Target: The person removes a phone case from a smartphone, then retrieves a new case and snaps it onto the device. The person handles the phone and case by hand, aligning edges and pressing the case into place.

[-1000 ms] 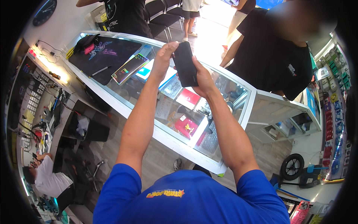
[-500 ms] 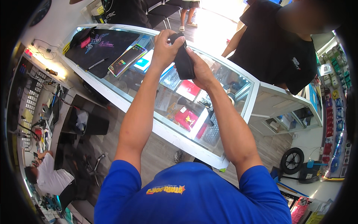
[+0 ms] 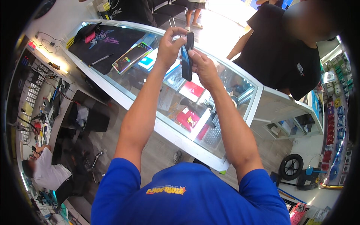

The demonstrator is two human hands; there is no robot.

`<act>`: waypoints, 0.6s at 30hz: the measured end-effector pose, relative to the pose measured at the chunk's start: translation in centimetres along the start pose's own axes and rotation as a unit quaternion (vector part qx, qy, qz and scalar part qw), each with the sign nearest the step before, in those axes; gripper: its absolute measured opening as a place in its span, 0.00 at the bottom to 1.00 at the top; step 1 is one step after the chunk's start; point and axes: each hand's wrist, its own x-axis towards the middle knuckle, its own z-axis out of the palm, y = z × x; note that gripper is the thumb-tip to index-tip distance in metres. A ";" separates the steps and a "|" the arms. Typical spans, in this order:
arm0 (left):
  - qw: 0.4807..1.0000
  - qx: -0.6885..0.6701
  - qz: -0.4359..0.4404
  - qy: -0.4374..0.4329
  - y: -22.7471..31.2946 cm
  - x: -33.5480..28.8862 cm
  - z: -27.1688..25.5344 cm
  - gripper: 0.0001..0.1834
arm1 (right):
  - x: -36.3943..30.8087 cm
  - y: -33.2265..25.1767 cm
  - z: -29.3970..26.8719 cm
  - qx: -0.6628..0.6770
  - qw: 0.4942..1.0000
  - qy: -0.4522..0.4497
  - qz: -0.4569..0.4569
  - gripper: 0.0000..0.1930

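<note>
Above the glass counter (image 3: 180, 141) I hold a black smartphone (image 3: 186, 71) upright, turned nearly edge-on, with a bluish sheen along its left side. My left hand (image 3: 167, 48) is closed at its upper end, thumb and fingertips against the left edge. My right hand (image 3: 206, 69) grips it from the right, thumb on the near side and fingertips showing beyond. A flat black box (image 3: 132, 58) with shiny rainbow edges lies on the counter left of my left hand. Beside it are a pen (image 3: 102, 59) and a dark mat (image 3: 112, 39).
Red boxes (image 3: 191, 91) and bubble wrap lie beneath the counter glass. A person in a black shirt (image 3: 279, 52) stands at the right. At far left, a person in a white top (image 3: 51, 165) sits by a cluttered workbench. A small wheel (image 3: 291, 167) leans at the right wall.
The phone has turned from showing its broad dark face to nearly edge-on. My right thumb has shifted onto its near side, and my left fingers have lifted slightly around the top.
</note>
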 end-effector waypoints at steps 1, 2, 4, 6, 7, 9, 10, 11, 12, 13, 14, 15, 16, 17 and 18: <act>1.000 -0.002 0.017 0.000 -0.1 0.2 0.3 0.18 | 0.1 0.2 -0.3 -0.001 1.000 0.001 -0.006 0.33; 1.000 -0.003 0.029 0.002 -0.3 0.0 0.3 0.19 | -0.1 0.2 -0.2 0.001 1.000 0.003 -0.006 0.33; 1.000 -0.017 0.024 -0.007 -0.1 0.0 0.4 0.23 | -0.1 0.1 -0.1 0.001 1.000 -0.004 -0.012 0.29; 0.999 -0.046 0.012 -0.011 0.4 -0.3 0.9 0.25 | -0.2 0.0 -0.4 -0.007 1.000 -0.018 -0.012 0.28; 0.999 -0.035 -0.005 -0.020 0.6 0.1 0.9 0.34 | 0.2 -0.4 -0.4 -0.005 1.000 -0.016 -0.017 0.27; 0.999 0.026 0.007 -0.025 0.0 -0.2 0.9 0.39 | 0.3 0.4 -0.4 0.005 0.999 0.004 -0.043 0.28; 0.998 0.056 0.012 -0.028 -0.4 -0.4 0.9 0.41 | 0.1 0.6 -0.4 0.010 0.998 0.015 -0.055 0.29; 0.993 0.099 -0.008 -0.067 -0.6 -0.5 0.3 0.48 | 0.1 0.4 -0.5 0.021 0.998 0.031 -0.059 0.29; 0.988 0.112 -0.037 -0.097 -0.9 -0.4 0.0 0.49 | 0.2 0.3 -0.7 0.038 0.995 0.058 -0.071 0.28; 0.982 0.124 -0.067 -0.128 -0.6 -0.4 0.1 0.50 | 0.3 0.1 -0.8 0.056 0.991 0.086 -0.082 0.28; 0.973 0.137 -0.097 -0.159 -0.4 -0.4 0.2 0.51 | 0.5 0.0 -0.9 0.073 0.986 0.114 -0.094 0.27; 0.965 0.160 -0.113 -0.172 -0.2 -0.7 0.5 0.48 | 0.6 0.3 -1.9 0.085 0.986 0.108 -0.095 0.32; 0.963 0.154 -0.130 -0.177 -0.2 -0.7 0.5 0.47 | 0.6 0.2 -1.8 0.088 0.984 0.116 -0.101 0.28; 0.961 0.147 -0.148 -0.183 -0.2 -0.8 0.6 0.45 | 0.5 0.0 -1.7 0.091 0.982 0.123 -0.107 0.25; 0.958 0.141 -0.165 -0.188 -0.2 -0.8 0.6 0.43 | 0.4 -0.2 -1.6 0.093 0.981 0.131 -0.112 0.22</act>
